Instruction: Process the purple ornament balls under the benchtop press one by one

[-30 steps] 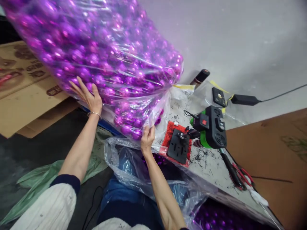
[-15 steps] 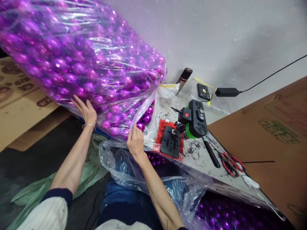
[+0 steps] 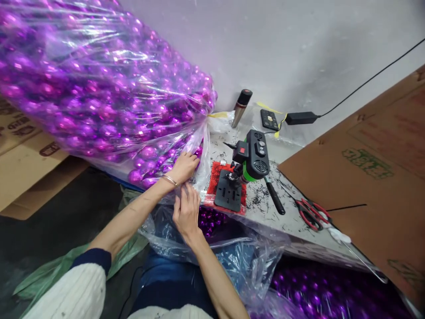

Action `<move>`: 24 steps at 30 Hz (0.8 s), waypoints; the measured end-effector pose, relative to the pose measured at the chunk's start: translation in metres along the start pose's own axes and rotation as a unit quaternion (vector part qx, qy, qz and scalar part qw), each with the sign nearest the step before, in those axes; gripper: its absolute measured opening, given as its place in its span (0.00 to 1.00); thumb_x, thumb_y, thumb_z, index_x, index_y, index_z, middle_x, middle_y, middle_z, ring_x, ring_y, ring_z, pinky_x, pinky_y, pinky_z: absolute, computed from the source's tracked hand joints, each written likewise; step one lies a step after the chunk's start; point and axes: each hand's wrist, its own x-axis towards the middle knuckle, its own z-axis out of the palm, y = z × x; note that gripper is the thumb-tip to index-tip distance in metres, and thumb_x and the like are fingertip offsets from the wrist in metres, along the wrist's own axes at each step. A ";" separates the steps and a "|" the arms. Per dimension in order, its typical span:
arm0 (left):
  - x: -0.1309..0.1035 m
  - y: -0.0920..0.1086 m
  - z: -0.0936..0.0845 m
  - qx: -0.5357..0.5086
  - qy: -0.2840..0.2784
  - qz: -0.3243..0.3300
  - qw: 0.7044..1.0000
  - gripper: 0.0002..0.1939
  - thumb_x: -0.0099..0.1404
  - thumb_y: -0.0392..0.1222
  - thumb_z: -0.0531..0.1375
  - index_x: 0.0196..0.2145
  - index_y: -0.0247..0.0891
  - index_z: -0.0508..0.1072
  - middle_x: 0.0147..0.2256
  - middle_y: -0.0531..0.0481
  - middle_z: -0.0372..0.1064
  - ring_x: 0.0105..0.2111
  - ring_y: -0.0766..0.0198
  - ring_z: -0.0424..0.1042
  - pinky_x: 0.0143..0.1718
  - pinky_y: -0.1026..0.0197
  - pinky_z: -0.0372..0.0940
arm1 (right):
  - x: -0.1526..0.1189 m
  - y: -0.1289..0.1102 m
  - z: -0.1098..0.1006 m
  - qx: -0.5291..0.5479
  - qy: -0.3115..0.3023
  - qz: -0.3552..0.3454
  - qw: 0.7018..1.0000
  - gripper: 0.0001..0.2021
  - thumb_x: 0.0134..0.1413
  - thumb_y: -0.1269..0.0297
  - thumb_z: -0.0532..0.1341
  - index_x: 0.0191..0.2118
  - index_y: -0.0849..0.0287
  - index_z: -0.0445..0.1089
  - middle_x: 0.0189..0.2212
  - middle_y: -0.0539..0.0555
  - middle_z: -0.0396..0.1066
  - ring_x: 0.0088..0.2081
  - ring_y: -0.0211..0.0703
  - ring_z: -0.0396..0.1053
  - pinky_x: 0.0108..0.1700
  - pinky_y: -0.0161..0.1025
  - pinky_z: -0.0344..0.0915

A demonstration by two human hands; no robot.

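Observation:
A large clear plastic bag (image 3: pixel 109 57) full of shiny purple ball ornaments (image 3: pixel 146 153) leans over the table, its mouth gathered toward me. My left hand (image 3: pixel 184 168), with a bracelet at the wrist, is at the bag's mouth beside a few balls. Its fingers are curled together and their tips are hidden, so what they hold does not show. Just below it, my right hand (image 3: pixel 187 212) has its fingers closed on the edge of the bag at the table's front. Under the table edge, more purple balls (image 3: pixel 210 221) lie in an open clear bag (image 3: pixel 239 261) near my lap.
Right of my hands, a small black device on a stand (image 3: pixel 255 155) sits on a red sheet (image 3: pixel 244 195). Beyond are a black-handled tool (image 3: pixel 275 197), red-handled scissors (image 3: pixel 312 215), a flask (image 3: pixel 241 108) and a power adapter (image 3: pixel 302 118). Cardboard boxes (image 3: pixel 365 177) flank both sides.
My left hand has moved right, from the bag's outer side to its mouth, just above my right hand. My right hand has shifted slightly lower. The whole view has moved a little.

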 end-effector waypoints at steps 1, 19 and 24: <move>0.010 0.000 0.004 0.036 -0.022 0.007 0.999 0.17 0.67 0.29 0.54 0.43 0.35 0.82 0.44 0.31 0.79 0.53 0.42 0.73 0.60 0.38 0.62 | -0.007 -0.001 -0.003 0.003 0.001 0.010 1.000 0.24 0.70 0.64 0.53 0.68 0.60 0.63 0.65 0.69 0.68 0.67 0.56 0.65 0.68 0.59 0.64; 0.040 0.004 0.008 0.112 -0.127 -0.114 0.979 0.37 0.64 0.39 0.64 0.69 0.32 0.65 0.56 0.26 0.75 0.56 0.36 0.77 0.57 0.45 0.65 | -0.064 -0.030 0.007 0.062 -0.171 -0.011 0.983 0.19 0.69 0.66 0.56 0.61 0.56 0.70 0.60 0.63 0.73 0.58 0.47 0.75 0.59 0.46 0.76; 0.033 0.003 -0.012 0.022 -0.065 -0.137 0.988 0.33 0.63 0.45 0.68 0.64 0.33 0.70 0.55 0.32 0.77 0.56 0.40 0.76 0.59 0.46 0.69 | -0.070 -0.032 0.007 0.068 -0.170 -0.029 0.983 0.18 0.67 0.68 0.56 0.60 0.56 0.71 0.58 0.62 0.74 0.55 0.45 0.77 0.56 0.42 0.77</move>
